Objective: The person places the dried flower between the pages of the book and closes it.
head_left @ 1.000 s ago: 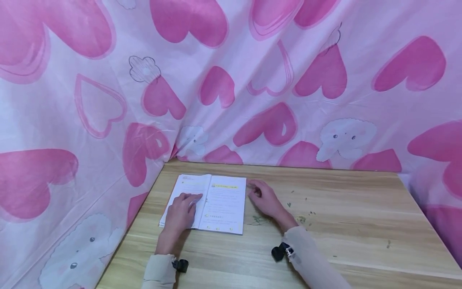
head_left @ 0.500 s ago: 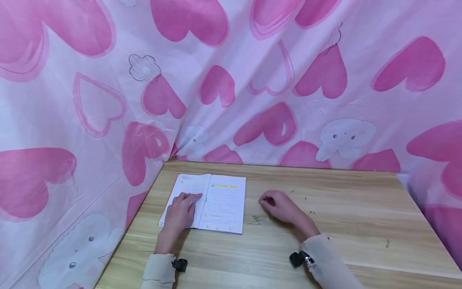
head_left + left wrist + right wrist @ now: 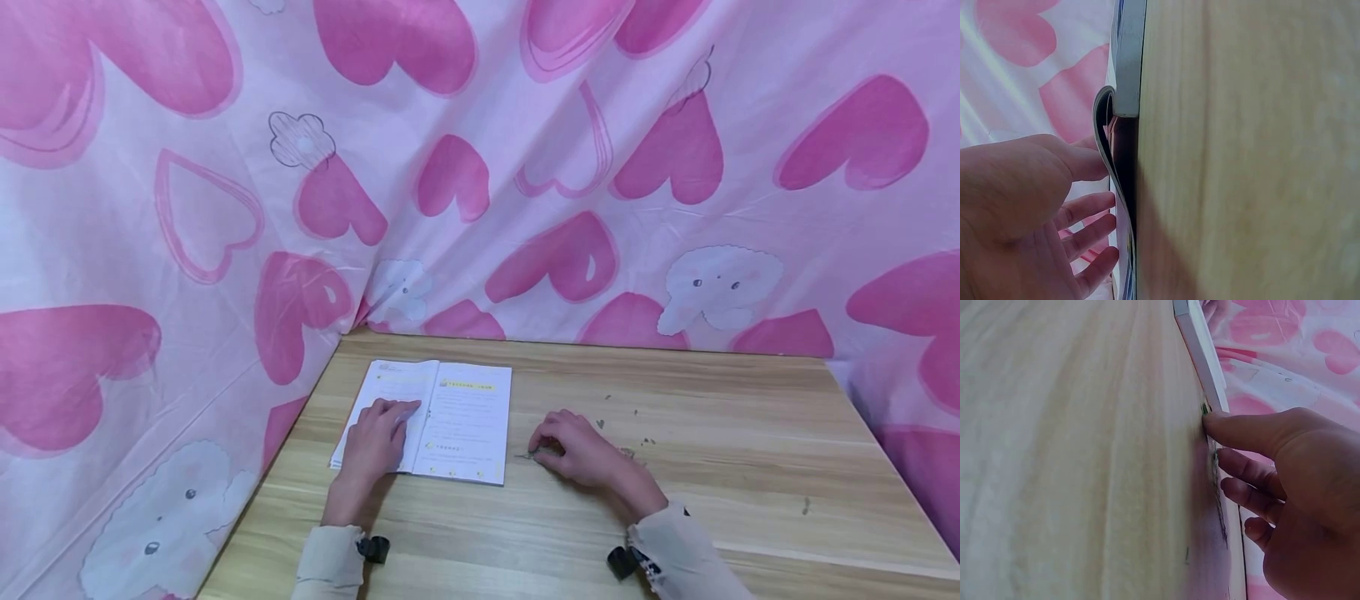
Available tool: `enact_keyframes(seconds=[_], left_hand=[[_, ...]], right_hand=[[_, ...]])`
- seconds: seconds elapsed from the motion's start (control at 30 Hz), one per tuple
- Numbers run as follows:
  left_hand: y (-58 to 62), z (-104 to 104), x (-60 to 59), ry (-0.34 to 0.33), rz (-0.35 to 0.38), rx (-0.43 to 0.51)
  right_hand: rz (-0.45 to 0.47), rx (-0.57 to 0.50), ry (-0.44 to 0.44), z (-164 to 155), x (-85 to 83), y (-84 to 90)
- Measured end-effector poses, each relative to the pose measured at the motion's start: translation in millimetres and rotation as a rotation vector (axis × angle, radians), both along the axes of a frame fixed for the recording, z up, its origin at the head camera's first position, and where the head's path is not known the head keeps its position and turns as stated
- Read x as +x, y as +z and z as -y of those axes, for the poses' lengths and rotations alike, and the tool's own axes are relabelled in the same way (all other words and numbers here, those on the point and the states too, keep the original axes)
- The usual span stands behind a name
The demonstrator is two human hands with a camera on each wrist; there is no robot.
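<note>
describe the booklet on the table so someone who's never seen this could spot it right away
On the wooden table, look to the far left corner, where the pink heart-print cloth meets it. The booklet lies open and flat there, with the left hand resting on its left page. It is the only white printed thing on the table, with small yellow headings.

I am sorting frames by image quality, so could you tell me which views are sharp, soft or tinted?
Head view: evenly lit, sharp, wide-angle bowing of the table edge; booklet text too small to read. Left wrist view: soft, the left hand blurred, the picture turned sideways. Right wrist view: wood washed pale, pink tint near the right hand.
</note>
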State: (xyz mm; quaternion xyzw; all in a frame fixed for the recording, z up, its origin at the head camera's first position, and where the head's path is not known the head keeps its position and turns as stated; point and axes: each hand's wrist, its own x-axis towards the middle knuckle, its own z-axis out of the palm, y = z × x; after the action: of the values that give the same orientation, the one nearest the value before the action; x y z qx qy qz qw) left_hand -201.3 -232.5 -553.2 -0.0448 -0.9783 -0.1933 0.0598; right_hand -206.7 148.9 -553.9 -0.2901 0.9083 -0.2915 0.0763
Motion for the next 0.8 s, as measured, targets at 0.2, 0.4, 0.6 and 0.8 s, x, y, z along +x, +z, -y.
enact_keyframes(seconds=[0.2,0.4,0.6,0.8], left_hand=[[0.5,0.4,-0.3,0.002,0.016,-0.001],[0.6,-0.7,-1.2,0.005,0.041,0.014],[-0.2,0.7,-1.5,0.019,0.063,0.022],[0.0,1.7,-1.2,0.017,0.062,0.033]], right_hand=[[-0.037,-0.024,-0.053,5.5,-4.7,-1.9],[0.005,-0.094,-0.189,-6.3,-13.8,2.7],[-0.005,-0.038,-0.206,-30.1,-13.7,6.7],[0.016,-0.012,-0.183,-44.0,-8.2,2.7]])
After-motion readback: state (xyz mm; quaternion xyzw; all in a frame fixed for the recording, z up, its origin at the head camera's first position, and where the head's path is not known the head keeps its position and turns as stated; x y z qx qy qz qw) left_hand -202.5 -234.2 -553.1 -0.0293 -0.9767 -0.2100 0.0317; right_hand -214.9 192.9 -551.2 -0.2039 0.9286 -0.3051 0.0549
